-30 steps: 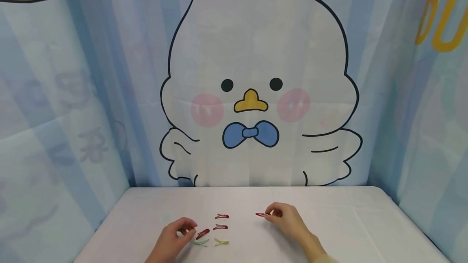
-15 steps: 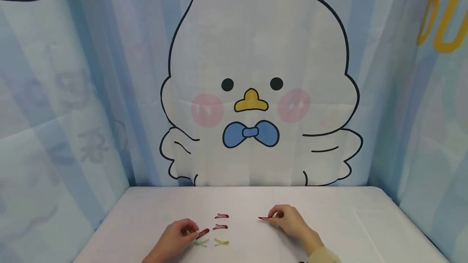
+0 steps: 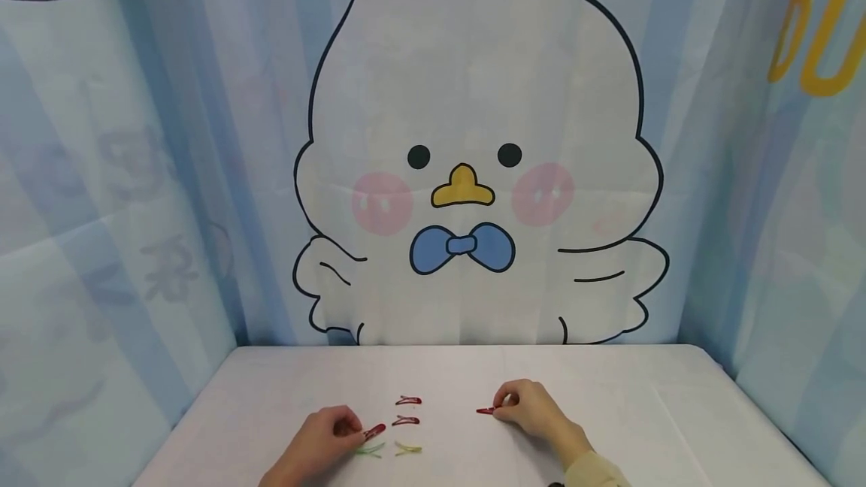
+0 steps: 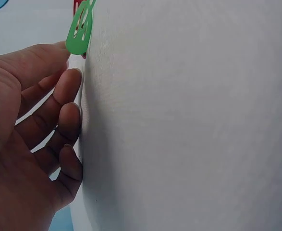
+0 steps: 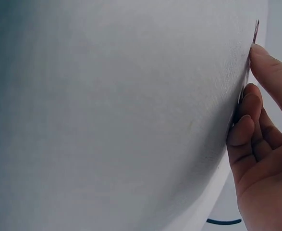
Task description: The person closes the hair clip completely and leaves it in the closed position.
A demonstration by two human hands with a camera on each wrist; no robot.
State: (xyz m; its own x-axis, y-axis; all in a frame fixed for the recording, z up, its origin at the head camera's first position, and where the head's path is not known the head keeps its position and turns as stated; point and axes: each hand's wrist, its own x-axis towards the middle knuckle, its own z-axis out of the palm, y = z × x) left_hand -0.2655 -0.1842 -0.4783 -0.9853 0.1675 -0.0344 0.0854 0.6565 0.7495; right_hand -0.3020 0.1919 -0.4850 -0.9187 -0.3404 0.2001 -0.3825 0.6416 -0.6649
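Observation:
A red snap hair clip (image 3: 485, 410) sticks out leftward from my right hand (image 3: 533, 408), which pinches its other end low over the white table. In the right wrist view only a thin edge of that clip (image 5: 256, 31) shows beyond the thumb. My left hand (image 3: 321, 438) has its thumb and fingertips at the near end of another red hair clip (image 3: 375, 431), pinching it at the table. A green hair clip (image 3: 369, 450) lies just below; in the left wrist view this green clip (image 4: 78, 41) partly covers the red one.
Two more red hair clips (image 3: 408, 400) (image 3: 406, 420) lie one behind the other in the middle of the table (image 3: 609, 389). A yellow hair clip (image 3: 408, 449) is nearer, right of the green one. Behind the table hangs a curtain (image 3: 467, 96) with a chick print.
My left hand has closed the small gap to the red clip and now touches it. My right hand has drawn its clip slightly nearer. The other clips stay in place.

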